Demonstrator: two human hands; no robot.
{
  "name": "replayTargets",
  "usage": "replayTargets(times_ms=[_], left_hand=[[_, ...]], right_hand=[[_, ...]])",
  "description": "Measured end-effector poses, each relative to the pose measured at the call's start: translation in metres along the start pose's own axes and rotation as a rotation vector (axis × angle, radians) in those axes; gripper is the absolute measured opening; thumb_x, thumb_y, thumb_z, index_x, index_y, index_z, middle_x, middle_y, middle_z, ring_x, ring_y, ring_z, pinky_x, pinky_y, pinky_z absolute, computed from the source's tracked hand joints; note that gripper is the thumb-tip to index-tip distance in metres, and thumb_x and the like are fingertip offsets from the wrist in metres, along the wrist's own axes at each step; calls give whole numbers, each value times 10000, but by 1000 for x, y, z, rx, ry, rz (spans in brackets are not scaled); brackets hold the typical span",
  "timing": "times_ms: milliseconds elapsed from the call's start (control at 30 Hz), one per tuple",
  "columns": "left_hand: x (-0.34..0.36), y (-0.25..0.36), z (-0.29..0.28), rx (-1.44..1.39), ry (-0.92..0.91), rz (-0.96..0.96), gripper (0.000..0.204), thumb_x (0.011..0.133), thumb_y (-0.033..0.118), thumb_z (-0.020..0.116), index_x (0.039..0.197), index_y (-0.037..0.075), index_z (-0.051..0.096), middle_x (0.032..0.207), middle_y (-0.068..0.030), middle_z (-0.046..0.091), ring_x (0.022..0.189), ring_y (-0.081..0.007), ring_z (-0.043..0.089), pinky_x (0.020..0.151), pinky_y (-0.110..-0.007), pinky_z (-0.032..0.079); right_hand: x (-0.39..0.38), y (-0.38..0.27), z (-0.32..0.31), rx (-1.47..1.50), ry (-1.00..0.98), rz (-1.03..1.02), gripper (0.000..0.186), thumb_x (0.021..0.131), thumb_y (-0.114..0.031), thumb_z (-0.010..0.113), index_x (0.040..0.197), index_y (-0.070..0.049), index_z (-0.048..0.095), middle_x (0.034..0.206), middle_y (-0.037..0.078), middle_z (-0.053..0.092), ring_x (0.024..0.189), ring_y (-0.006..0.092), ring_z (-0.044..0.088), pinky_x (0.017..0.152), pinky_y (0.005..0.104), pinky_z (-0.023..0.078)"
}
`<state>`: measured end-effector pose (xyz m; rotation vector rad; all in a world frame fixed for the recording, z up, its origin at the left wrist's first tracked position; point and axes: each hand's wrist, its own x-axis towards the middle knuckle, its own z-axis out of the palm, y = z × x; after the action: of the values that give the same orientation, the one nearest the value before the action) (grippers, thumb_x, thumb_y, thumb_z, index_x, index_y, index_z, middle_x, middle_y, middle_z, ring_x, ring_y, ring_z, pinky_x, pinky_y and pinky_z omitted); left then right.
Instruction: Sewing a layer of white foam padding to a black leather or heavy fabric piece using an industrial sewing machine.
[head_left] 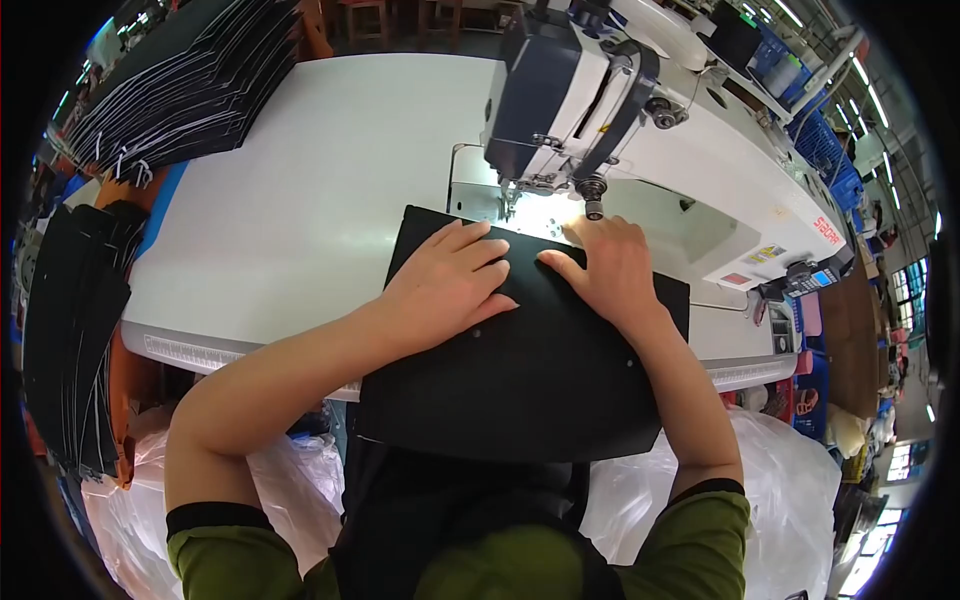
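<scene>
A smooth white surface (300, 180) carries a white and dark-grey sewing machine (700, 165). A matte black panel (520, 400), stiff-looking with a curved near edge, lies partly on the surface and overhangs toward the person's lap. At left is a stack (200, 75) of thin black pieces. The left hand (450, 275) lies flat on the panel, fingers slightly spread; the right hand (612, 265) reaches past its far edge, whether pinching I cannot tell. Apparently the edge is being guided near the presser foot (508, 207); moving on calls for even pressure.
</scene>
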<state>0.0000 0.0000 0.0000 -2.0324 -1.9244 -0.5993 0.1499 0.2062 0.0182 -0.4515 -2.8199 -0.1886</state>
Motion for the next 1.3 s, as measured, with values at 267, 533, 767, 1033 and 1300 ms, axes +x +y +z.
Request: replayTargets(times_ms=[267, 533, 767, 1033, 1300], left_hand=[[6, -3, -15, -42, -78, 21, 608, 864, 541, 729, 1171, 30, 606, 1340, -147, 599, 1328, -333, 532, 1148, -443, 377], [15, -13, -8, -62, -117, -60, 710, 812, 580, 772, 1232, 29, 615, 1393, -143, 584, 1374, -342, 504, 1158, -455, 383], [18, -14, -5, -50, -61, -65, 665, 825, 580, 755, 1172, 31, 614, 1340, -137, 600, 1332, -337, 528, 1143, -442, 388], [21, -15, -7, -49, -30, -62, 634, 814, 556, 774, 1139, 31, 629, 1306, -130, 613, 1293, -327, 553, 1116, -431, 410], [23, -20, -4, -46, 16, -73, 594, 828, 538, 772, 1104, 28, 639, 1262, -132, 626, 1241, -318, 581, 1074, -406, 433]], right_hand=[[8, -4, 8, 247, 139, -281, 298, 899, -109, 669, 1176, -184, 749, 918, 33, 626, 682, 212, 564, 637, 318, 466], [28, 13, 27, 177, 96, -298, 361, 922, -118, 650, 1239, -267, 735, 990, 45, 661, 681, 222, 581, 618, 344, 483], [36, 17, 30, 180, -123, -134, 397, 949, -151, 626, 1288, -340, 709, 1073, 59, 681, 709, 246, 576, 669, 345, 495], [39, 7, 10, 72, -134, -164, 281, 952, -209, 646, 1224, -245, 707, 1002, 75, 652, 711, 255, 543, 686, 338, 475], [18, 11, -9, 206, 251, -388, 273, 921, -86, 660, 1186, -102, 720, 1032, 92, 678, 732, 213, 522, 703, 297, 448]])
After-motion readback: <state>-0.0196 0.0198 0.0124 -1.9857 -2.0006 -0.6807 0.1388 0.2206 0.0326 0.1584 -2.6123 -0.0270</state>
